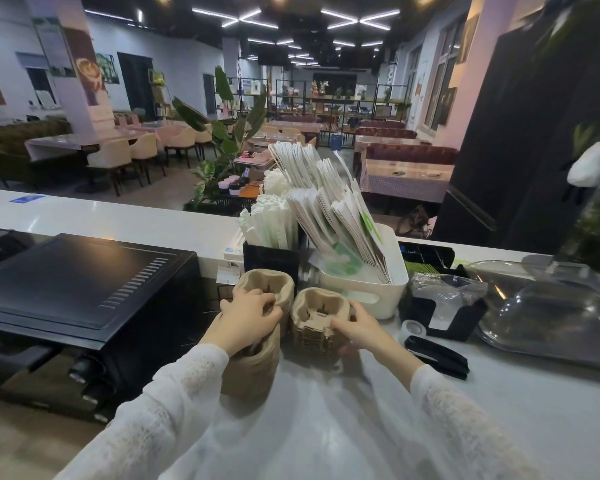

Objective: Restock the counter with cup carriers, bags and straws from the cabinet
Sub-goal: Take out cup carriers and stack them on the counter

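Left hand grips tall cup-carrier stack; right hand grips short carrier stack, mid-counter. Oven crowds the left; white bag bin stands just behind. Bare counter toward the near edge.

A café seen from behind its service counter: wrapped straws, paper bags in a white bin and stacked pulp cup carriers stand ready, while dining tables, cream chairs, red booths and potted plants fill the hall beyond.
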A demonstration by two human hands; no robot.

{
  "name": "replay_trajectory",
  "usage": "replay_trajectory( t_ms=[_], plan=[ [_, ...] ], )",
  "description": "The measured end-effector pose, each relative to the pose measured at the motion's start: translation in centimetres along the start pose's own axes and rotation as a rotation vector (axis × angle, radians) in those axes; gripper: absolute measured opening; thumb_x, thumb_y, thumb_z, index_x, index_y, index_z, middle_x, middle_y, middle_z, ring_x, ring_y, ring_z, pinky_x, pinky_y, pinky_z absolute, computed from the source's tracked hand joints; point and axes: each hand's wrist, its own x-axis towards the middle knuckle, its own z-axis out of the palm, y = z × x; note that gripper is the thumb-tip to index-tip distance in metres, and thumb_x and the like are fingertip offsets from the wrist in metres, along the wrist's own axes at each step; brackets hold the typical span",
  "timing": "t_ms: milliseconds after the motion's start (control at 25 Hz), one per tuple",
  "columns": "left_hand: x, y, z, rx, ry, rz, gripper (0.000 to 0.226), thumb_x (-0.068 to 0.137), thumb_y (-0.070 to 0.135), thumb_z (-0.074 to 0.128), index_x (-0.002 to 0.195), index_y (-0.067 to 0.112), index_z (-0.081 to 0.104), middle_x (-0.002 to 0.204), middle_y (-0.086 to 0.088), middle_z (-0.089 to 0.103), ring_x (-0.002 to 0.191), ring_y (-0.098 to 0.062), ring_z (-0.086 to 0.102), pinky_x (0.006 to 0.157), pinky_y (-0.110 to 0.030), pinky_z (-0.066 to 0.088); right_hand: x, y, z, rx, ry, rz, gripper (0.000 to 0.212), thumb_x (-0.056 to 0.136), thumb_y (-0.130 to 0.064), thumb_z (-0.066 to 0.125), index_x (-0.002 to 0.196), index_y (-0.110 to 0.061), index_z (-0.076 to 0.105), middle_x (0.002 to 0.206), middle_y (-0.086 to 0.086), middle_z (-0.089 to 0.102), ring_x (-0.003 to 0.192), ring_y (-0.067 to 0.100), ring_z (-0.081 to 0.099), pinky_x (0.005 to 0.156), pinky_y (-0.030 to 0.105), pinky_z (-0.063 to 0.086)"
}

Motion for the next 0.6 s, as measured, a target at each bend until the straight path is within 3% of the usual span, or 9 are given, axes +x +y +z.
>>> replay_trajectory(
  t_ms=[320,440,520,600],
  plan=[
    [-0.3,0.3,-0.4,-0.031,0.05,0.022,0.035,0.097,0.04,0.044,0.124,0.026,0.062,0.125,0.003,0.056,0.119,-0.025,0.044,0.103,-0.043,0.031,0.2,0.0,-0.8,0.032,-0.053,-0.047,0.063,0.086,-0.013,0.064,0.143,-0.026,0.037,0.106,-0.009,0.056,0.08,0.016,0.069,0.054,0.028,0.058],
    [-0.1,0.7,-0.3,-0.031,0.055,0.032,0.035,0.097,0.04,0.043,0.122,0.027,0.062,0.127,0.004,0.056,0.118,-0.023,0.044,0.103,-0.042,0.03,0.4,-0.2,-1.0,-0.001,-0.051,-0.041,0.067,0.086,-0.018,0.063,0.146,-0.025,0.033,0.112,-0.005,0.058,0.085,0.015,0.066,0.059,0.027,0.056],
    [0.2,0.6,0.0,-0.024,0.059,0.032,0.034,0.096,0.041,0.042,0.119,0.026,0.063,0.127,0.004,0.057,0.12,-0.022,0.044,0.101,-0.044,0.028,0.5,-0.2,-1.0,-0.119,-0.027,-0.04,0.079,0.084,-0.029,0.066,0.15,-0.023,0.025,0.129,0.002,0.055,0.106,0.019,0.061,0.08,0.034,0.057],
    [0.3,0.4,0.2,-0.018,0.055,0.022,0.034,0.096,0.041,0.041,0.119,0.026,0.062,0.128,0.003,0.057,0.122,-0.023,0.042,0.101,-0.045,0.026,0.2,-0.4,-1.1,-0.314,0.052,-0.12,0.087,0.081,-0.039,0.068,0.152,-0.019,0.022,0.143,0.004,0.044,0.126,0.021,0.048,0.103,0.039,0.045]
  ],
)
